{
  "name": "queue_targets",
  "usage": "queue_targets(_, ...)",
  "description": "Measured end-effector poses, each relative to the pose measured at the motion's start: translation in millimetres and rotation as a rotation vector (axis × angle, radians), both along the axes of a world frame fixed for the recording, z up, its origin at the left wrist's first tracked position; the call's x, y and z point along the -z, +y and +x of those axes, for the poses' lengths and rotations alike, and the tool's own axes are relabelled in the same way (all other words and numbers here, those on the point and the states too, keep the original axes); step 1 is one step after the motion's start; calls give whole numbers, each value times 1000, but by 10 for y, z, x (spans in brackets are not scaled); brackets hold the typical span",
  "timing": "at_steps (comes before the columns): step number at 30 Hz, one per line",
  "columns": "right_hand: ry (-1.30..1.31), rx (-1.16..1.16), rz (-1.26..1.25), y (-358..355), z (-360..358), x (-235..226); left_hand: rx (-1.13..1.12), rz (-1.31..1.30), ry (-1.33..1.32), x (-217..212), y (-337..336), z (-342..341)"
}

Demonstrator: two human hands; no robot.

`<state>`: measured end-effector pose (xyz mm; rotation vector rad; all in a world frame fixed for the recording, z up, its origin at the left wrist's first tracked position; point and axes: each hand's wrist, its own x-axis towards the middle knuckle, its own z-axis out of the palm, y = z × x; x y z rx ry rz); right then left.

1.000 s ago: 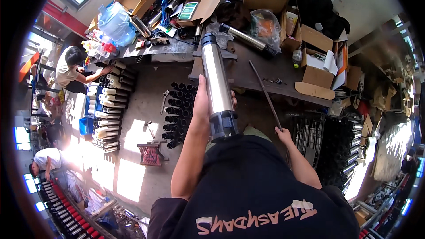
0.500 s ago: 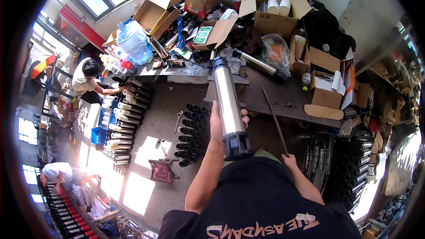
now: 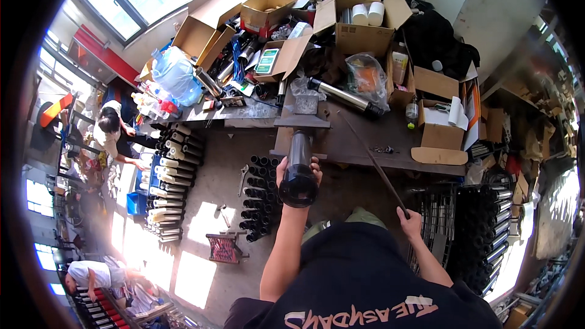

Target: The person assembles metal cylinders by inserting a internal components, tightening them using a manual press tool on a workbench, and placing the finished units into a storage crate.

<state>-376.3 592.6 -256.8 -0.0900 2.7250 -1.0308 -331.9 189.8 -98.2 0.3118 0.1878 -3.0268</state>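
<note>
Across the far side, the long workbench [image 3: 365, 146] is carrying open cardboard boxes [image 3: 359, 30], a blue plastic bag [image 3: 173, 73] and a second steel tube [image 3: 344, 94] lying flat. Down on the concrete floor, rows of black pipes [image 3: 259, 198] are standing on end beside the bench, and two other people are bending over more tubes at the left. Just in front of the bench edge, the metal cylinder [image 3: 298, 167] is pointing its dark end up toward the camera, nearly upright. It is looking heavy, stiff and smooth enough to slip, so gripping around the thick dark collar is seeming the safest hold. Reaching up, the left hand [image 3: 297, 173] is wrapping closed around that cylinder near its upper end, fingers curling around the body. Lower right, the right hand [image 3: 411, 219] is closing in a fist on the near end of a thin dark rod [image 3: 372, 161], which is slanting away over the bench
</note>
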Motion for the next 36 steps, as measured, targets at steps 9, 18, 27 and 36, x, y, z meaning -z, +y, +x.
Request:
queue_targets(9,248,-481,-190,-375,-1901,-908,-319,46,-250,-94,-789,-958)
queue_targets(18,729,-788,240,-1744,-3943,-2511,-38,-86,-456,-252,-1177,-1109)
queue_targets(27,554,-619,567,-2576,-2711,-2886,-1004,-490,-671,-868,-2148,-534)
queue_targets(36,674,-354,521,-2576,-2469,-2779,-993,-1191,-1671,-1123,-2138,-658)
